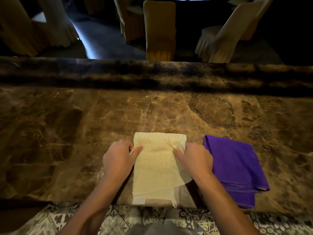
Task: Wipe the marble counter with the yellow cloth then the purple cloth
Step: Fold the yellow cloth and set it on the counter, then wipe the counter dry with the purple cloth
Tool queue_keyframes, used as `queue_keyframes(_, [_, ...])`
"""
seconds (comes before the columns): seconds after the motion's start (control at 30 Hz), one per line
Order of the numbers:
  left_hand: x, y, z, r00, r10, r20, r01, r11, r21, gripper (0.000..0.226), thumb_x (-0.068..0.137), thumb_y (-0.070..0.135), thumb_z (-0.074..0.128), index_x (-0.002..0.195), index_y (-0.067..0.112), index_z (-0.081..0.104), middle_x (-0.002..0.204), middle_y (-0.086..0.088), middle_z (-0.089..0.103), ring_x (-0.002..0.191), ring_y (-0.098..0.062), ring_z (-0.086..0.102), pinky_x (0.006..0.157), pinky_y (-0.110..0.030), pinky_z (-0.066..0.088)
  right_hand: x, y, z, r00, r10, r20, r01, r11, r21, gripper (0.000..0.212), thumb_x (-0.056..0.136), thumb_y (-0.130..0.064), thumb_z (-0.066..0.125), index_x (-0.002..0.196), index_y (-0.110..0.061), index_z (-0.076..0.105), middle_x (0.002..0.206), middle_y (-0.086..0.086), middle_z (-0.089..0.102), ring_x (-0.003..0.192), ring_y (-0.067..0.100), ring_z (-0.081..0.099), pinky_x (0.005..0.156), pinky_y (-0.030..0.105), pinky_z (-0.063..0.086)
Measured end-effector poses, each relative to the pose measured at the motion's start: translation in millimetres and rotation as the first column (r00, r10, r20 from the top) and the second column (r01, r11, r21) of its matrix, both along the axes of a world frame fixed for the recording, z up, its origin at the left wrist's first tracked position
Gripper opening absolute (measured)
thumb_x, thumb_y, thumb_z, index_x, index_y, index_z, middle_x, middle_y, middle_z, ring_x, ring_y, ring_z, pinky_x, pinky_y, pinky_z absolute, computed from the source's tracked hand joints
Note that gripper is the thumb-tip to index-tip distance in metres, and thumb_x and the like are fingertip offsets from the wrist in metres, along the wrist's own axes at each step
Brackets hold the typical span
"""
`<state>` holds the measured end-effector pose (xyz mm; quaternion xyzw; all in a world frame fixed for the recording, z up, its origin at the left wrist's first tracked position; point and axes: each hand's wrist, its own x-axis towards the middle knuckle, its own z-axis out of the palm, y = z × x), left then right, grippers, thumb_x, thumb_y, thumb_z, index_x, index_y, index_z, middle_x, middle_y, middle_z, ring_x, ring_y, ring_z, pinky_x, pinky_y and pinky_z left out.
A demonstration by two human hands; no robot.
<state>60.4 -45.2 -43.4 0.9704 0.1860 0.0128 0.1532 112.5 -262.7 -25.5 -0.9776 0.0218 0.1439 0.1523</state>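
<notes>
Brown veined marble counter [50, 141] runs bare across the left of the view, dim under poor light. Moving right, the left hand [118, 158] pinches the left edge of the yellow cloth [157, 167] near its far corner, thumb on top and fingers curled under the fold. That cloth lies flat near the front edge of the stone, its near end with a small loop hanging just over the lip. The right hand [194, 160] is clamped the same way on the cloth's right edge, puckering the weave there. Just beside it, to the right, the purple cloth [237, 168] sits folded and untouched, its near corner also drooping over the edge; whether the right wrist brushes it I cannot tell in this light.

The step in hand looks like taking up the yellow cloth to begin wiping. To do it well, gather it into a flat pad rather than a bunch, press it evenly, and sweep in overlapping passes from the far raised ledge [152, 77] toward the front. Keep strokes clear of the purple cloth, or shift that one aside first so nothing beneath it is missed.
</notes>
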Motion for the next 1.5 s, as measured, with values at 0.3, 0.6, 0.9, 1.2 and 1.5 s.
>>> queue_keyframes(0.3, [0,8,-1,0.997,-0.075,0.034,0.075,0.997,0.004,0.038,0.088,0.064,0.06,0.09,0.026,0.066,0.086,0.01,0.06,0.083,-0.013,0.059,0.059,-0.027,0.046,-13,1,16,1.0,-0.025,0.001,0.025,0.998,-0.05,0.039,0.089,-0.061,0.055,0.091,-0.024,0.066,0.091,-0.002,0.071,0.085,0.024,0.067,0.067,0.034,0.048])
queue_keyframes(0.6, [20,-54,32,0.928,-0.308,0.207,0.31,0.95,0.026,0.047,0.094,0.054,0.053,0.122,0.019,0.067,0.121,-0.001,0.066,0.108,-0.018,0.06,0.083,-0.035,0.055,-14,-122,35,0.903,-0.308,0.301,0.326,0.945,-0.011,0.059,0.094,-0.056,0.051,0.129,-0.011,0.066,0.138,0.012,0.063,0.128,0.036,0.052,0.106,0.044,0.044])
queue_keyframes(0.9, [58,-168,29,0.85,-0.477,-0.222,0.495,0.868,0.029,0.067,0.091,0.077,0.034,0.071,0.018,0.059,0.084,-0.005,0.071,0.081,-0.029,0.071,0.059,-0.032,0.044,-26,-179,10,0.895,-0.435,0.101,0.445,0.888,-0.118,0.081,0.081,-0.084,0.042,0.115,-0.014,0.065,0.12,0.013,0.067,0.113,0.035,0.064,0.085,0.042,0.052])
queue_keyframes(1.2, [65,-214,24,0.871,-0.436,-0.226,0.421,0.9,-0.112,0.057,0.086,0.075,0.051,0.062,0.024,0.045,0.066,0.004,0.06,0.069,-0.022,0.066,0.055,-0.03,0.041,-19,-169,4,0.923,-0.385,-0.026,0.385,0.923,0.003,0.073,0.079,-0.081,0.054,0.117,-0.019,0.062,0.112,0.006,0.074,0.105,0.032,0.069,0.071,0.036,0.045])
queue_keyframes(1.5, [56,-209,33,0.923,-0.297,-0.244,-0.08,0.473,-0.878,0.023,0.085,0.032,0.081,0.076,0.011,0.077,0.067,-0.002,0.078,0.061,-0.011,0.071,0.051,-0.019,0.048,-27,-179,1,0.84,-0.416,-0.347,0.472,0.247,0.846,0.025,0.083,-0.018,0.083,0.107,-0.013,0.076,0.097,0.006,0.082,0.086,0.019,0.079,0.073,0.033,0.063])
